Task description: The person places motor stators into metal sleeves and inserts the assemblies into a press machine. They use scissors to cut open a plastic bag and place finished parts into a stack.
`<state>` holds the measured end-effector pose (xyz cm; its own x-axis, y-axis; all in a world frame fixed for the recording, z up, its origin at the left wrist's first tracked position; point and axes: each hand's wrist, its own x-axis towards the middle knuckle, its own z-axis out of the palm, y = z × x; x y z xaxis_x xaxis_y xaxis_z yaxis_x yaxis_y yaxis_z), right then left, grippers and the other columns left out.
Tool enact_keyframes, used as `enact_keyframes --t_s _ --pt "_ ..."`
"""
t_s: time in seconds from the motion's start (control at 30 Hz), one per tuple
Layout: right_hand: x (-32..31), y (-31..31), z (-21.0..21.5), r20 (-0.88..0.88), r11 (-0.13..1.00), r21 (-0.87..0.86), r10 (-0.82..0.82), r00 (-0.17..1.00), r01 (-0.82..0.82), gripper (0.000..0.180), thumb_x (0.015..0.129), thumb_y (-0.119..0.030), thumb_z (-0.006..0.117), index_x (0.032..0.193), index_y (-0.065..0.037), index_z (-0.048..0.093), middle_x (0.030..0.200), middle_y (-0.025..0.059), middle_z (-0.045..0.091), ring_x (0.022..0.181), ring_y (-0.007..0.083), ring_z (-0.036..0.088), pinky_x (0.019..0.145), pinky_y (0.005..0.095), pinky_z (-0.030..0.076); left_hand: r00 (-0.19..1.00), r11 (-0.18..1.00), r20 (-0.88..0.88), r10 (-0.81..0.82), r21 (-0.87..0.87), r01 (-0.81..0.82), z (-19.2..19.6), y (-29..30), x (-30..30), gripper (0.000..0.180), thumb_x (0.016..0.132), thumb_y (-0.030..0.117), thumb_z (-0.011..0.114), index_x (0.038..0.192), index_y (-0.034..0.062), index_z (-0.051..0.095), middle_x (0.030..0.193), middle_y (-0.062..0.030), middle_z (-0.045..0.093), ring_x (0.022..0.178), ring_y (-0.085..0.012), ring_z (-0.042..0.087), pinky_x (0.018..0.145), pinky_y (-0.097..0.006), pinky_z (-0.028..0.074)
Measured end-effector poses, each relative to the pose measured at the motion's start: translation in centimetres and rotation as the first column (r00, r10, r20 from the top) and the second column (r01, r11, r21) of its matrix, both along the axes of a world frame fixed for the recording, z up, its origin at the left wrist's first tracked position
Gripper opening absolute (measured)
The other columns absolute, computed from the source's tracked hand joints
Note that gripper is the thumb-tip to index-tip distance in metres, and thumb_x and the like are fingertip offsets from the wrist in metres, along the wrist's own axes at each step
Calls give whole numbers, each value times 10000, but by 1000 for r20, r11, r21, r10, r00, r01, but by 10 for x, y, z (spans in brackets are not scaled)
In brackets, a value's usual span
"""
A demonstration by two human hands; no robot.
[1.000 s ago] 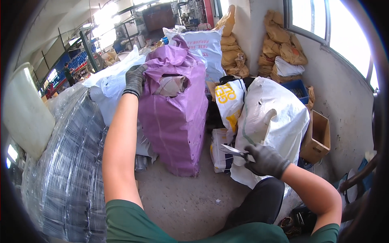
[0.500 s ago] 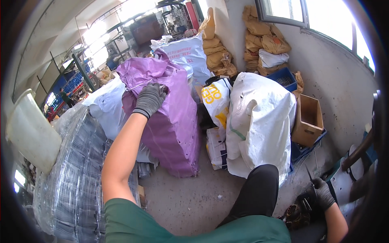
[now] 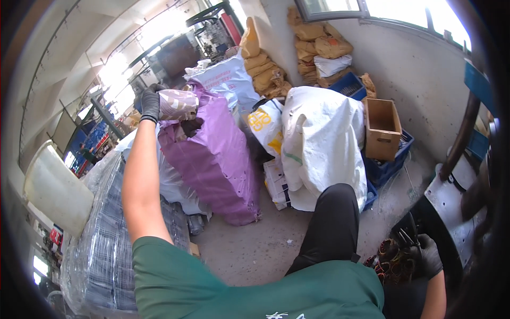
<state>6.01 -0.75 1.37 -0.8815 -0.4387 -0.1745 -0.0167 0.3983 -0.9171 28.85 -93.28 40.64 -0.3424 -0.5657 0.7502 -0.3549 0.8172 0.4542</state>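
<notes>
A tall purple woven sack (image 3: 215, 154) stands ahead on the left. My left hand (image 3: 150, 105), in a grey glove, grips its top flap and holds it folded back to the left, with the flap's paler inside showing. Below the flap there is a ragged opening with dark contents that I cannot make out. At the lower right, my gloved right hand (image 3: 431, 256) is closed on a dark thin-bladed tool (image 3: 409, 237). Beside that hand lie several dark round parts with reddish, coil-like edges (image 3: 393, 263).
A white sack (image 3: 324, 149) stands right of the purple one, with a cardboard box (image 3: 383, 133) on blue crates (image 3: 390, 167) beyond. Plastic-wrapped stacks (image 3: 111, 239) and a pale tub (image 3: 58, 191) are at left. Brown paper sacks (image 3: 332, 50) lean against the wall.
My left hand has moved up and left, pulling the purple sack's flap back and exposing an opening. My right hand has stayed low at the right, its tool now tilted differently. The view has shifted.
</notes>
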Motion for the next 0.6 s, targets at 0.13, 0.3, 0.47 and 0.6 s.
enact_keyframes --t_s 0.13,0.3,0.47,0.6 --pt "0 15 9 150 999 -10 53 987 -52 520 781 -246 865 1205 4 699 983 74 726 877 159 667 811 326 567 704 524 -406 -583 474 708 25 83 -71 324 896 389 676 1046 109 742 909 -49 711 861 -263 679 805 -366 567" --pt "5 55 -20 -74 935 353 46 996 -17 647 775 -425 841 1291 -62 696 1081 196 766 980 310 741 891 400 566 285 293 66 -956 215 932 -56 319 -203 286 948 300 653 1138 87 656 1041 -67 721 957 -233 704 872 -389 597" --pt "65 118 -54 -172 834 527 -85 981 164 536 819 -378 778 1251 -68 711 1041 222 757 1004 396 724 906 457 562 -215 -422 -411 -886 524 740 -172 580 -323 170 963 153 602 1088 77 689 1010 -63 729 938 -172 679 878 -328 559" --pt "113 156 -32 -219 728 567 -317 923 385 514 843 -370 741 1281 -104 695 1060 222 747 1012 387 720 912 462 560 -148 -131 4 -989 446 886 -267 753 -363 51 930 47 706 971 16 709 879 -60 732 824 -132 658 773 -290 542"
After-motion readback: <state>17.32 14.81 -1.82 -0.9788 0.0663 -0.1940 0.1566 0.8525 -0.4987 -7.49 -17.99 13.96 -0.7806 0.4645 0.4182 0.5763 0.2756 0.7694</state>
